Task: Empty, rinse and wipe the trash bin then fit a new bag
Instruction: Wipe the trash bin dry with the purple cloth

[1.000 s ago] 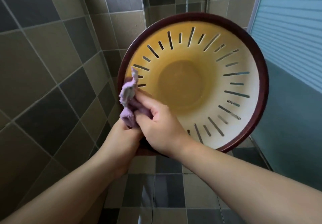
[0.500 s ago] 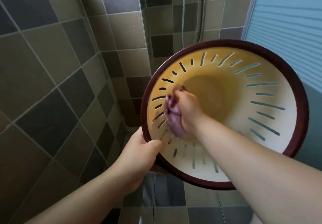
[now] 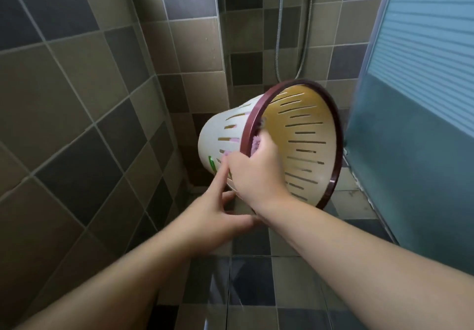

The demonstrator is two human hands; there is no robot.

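Gripping the dark red rim of the trash bin (image 3: 305,134) with a purple cloth (image 3: 255,145) pinched against it, the right hand (image 3: 256,173) holds the bin in the air over the tiled floor (image 3: 251,278), tipped on its side. Long axis runs left to right: closed base toward the left wall, open mouth toward the glass panel (image 3: 420,99). Left hand (image 3: 218,214) sits below the bin's outer wall, fingers straight, index touching it, holding nothing; probably the nearer hand to steady the base.
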